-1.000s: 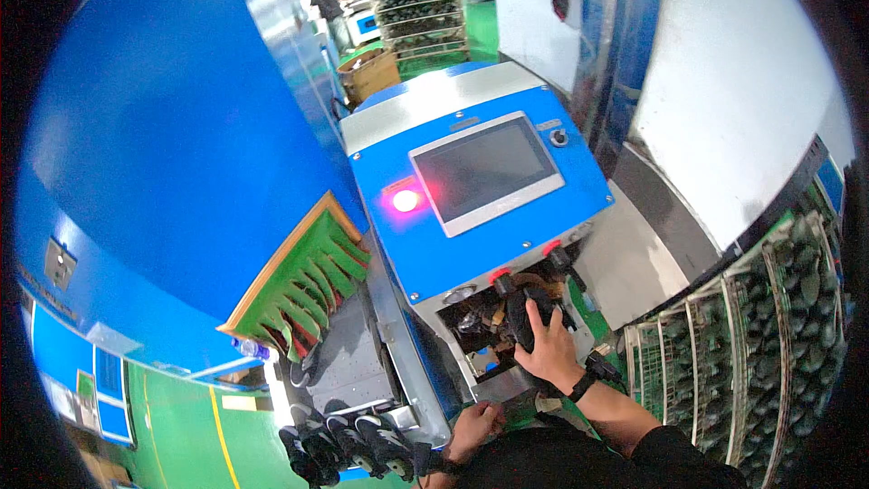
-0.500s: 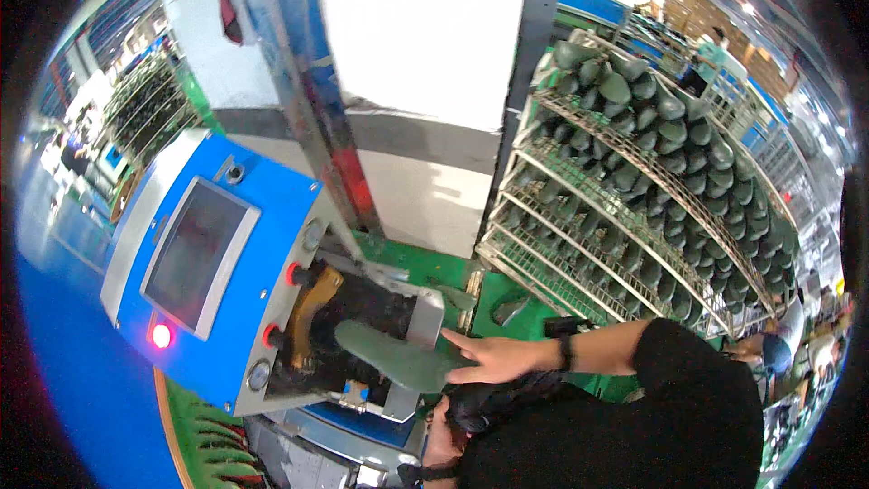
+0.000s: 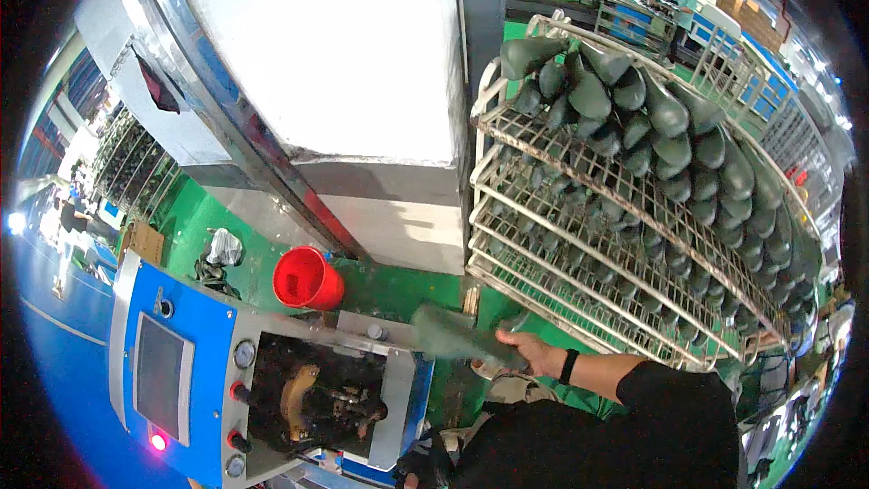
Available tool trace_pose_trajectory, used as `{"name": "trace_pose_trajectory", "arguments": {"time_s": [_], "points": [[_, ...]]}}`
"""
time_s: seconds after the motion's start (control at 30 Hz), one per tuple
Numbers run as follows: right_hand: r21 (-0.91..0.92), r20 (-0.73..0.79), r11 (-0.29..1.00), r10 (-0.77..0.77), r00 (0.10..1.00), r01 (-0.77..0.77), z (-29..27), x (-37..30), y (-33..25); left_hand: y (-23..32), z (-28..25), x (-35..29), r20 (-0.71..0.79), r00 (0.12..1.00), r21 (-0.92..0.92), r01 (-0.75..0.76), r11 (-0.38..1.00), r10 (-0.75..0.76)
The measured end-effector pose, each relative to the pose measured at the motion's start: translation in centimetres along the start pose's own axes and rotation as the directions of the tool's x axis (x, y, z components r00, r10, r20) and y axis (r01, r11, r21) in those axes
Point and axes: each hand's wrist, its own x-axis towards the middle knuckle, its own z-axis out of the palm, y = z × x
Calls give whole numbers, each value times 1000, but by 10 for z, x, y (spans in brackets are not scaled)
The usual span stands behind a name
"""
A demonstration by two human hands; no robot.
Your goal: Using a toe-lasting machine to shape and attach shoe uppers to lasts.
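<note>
The right hand [image 3: 532, 355] carries a dark green shoe form [image 3: 460, 337] in the air over the green floor [image 3: 389, 294], between the machine [image 3: 204, 326] on the left and the wire rack [image 3: 534, 139] on the right, and touching neither. Its grip is closed on the end of the form nearest the person, thumb on top; this probably suits a long smooth piece, since the far end, blurred here, is left free and the wrist, with its black band [image 3: 568, 366], stays straight. The left hand [image 3: 412, 482] shows only as a sliver at the lower edge, beside a black item [image 3: 429, 464]; I cannot tell how far its grip is open or whether it has hold of that item. On the rack, similar forms [image 3: 588, 95] lie crowded together with rounded ends facing out, most likely so that each shelf takes many and each end can be reached. The machine's screen [image 3: 163, 376] and red light [image 3: 158, 442] sit on its blue face, perhaps to be easily read, while its dark hollow, with a curved tan piece [image 3: 296, 398] inside, is uncovered. A red bucket [image 3: 312, 290] stands on the floor beyond, seemingly clear of the hands.
</note>
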Motion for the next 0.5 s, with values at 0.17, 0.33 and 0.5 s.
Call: {"name": "trace_pose_trajectory", "arguments": {"time_s": [0.17, 0.33, 0.5], "points": [[891, -4, 450, -130, 991, 62, -56, 98, -65, -40, -13, 67, -123, 976, 104, -165, 981, 178], [916, 326, 396, -644, 692, -64, -113, 170, -179, 74, 119, -38, -173, 919, 449, -248, 858, 356], [955, -63, 210, -552, 832, 212, -194, 182, -230, 96, 107, -91, -197, 965, 239, -126, 963, 175]]}}
